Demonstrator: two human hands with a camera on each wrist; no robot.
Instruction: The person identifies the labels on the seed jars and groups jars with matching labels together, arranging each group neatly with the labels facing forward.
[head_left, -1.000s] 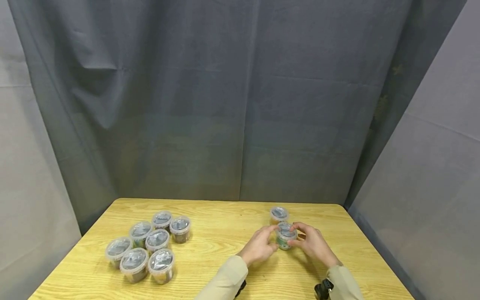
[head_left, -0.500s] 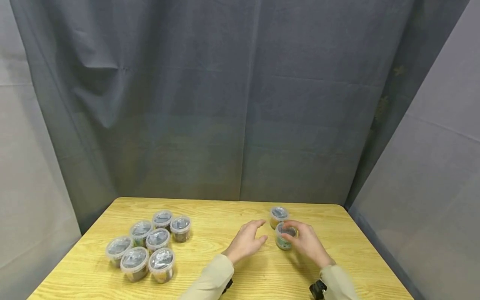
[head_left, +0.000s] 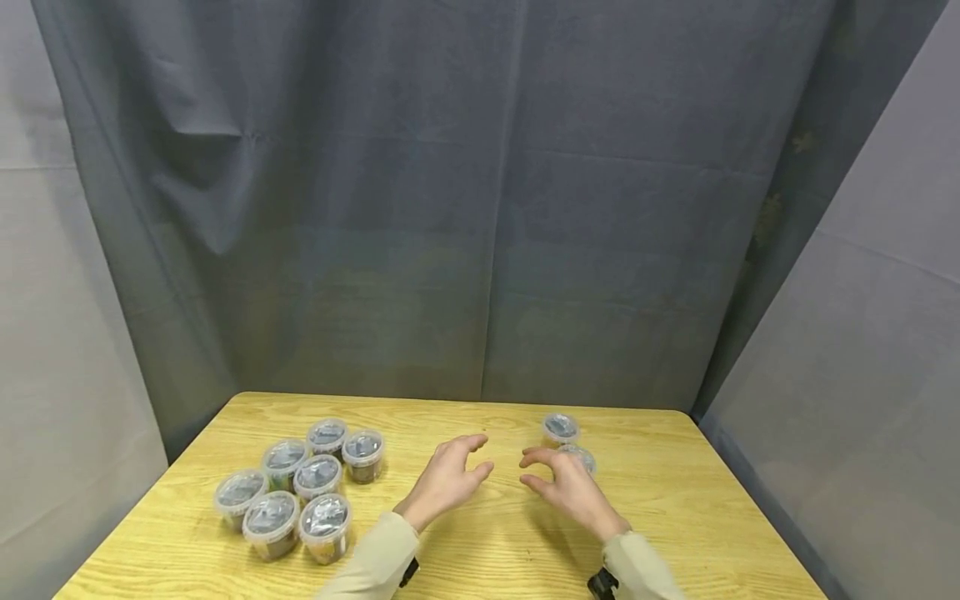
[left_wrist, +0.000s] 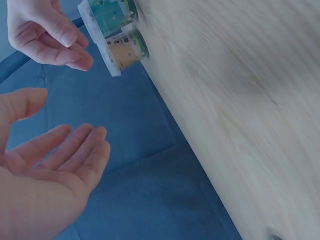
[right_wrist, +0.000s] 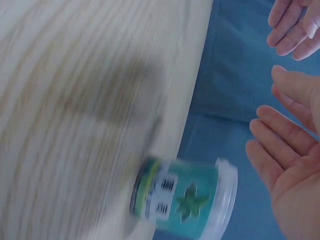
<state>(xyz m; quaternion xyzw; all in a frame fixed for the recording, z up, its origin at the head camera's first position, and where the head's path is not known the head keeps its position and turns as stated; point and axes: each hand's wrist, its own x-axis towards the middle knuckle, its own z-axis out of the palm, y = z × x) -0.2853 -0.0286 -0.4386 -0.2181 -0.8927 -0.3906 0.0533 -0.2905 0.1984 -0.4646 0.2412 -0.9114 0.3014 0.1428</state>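
My left hand [head_left: 444, 483] hovers over the middle of the table with thumb and fingers apart, holding nothing. My right hand [head_left: 573, 493] is just in front of a green-labelled plastic tub [head_left: 582, 458] and hides most of it; its fingers are relaxed and hold nothing. That green tub has a clear lid and a leaf picture, seen best in the right wrist view. Right behind it stands an orange-labelled tub [head_left: 560, 428]. Both tubs are upright on the table. In the left wrist view the orange tub [left_wrist: 125, 51] shows beside the green one.
On the left of the wooden table [head_left: 465, 550] several similar lidded tubs stand close together, among them a front tub [head_left: 325, 525] and a back tub [head_left: 327, 435]. A grey curtain [head_left: 480, 250] hangs behind the table, with pale cloth [head_left: 870, 350] at the right.
Both hands have let go of the green tub and moved left, the left hand farther. The green tub stays in front of the orange one.
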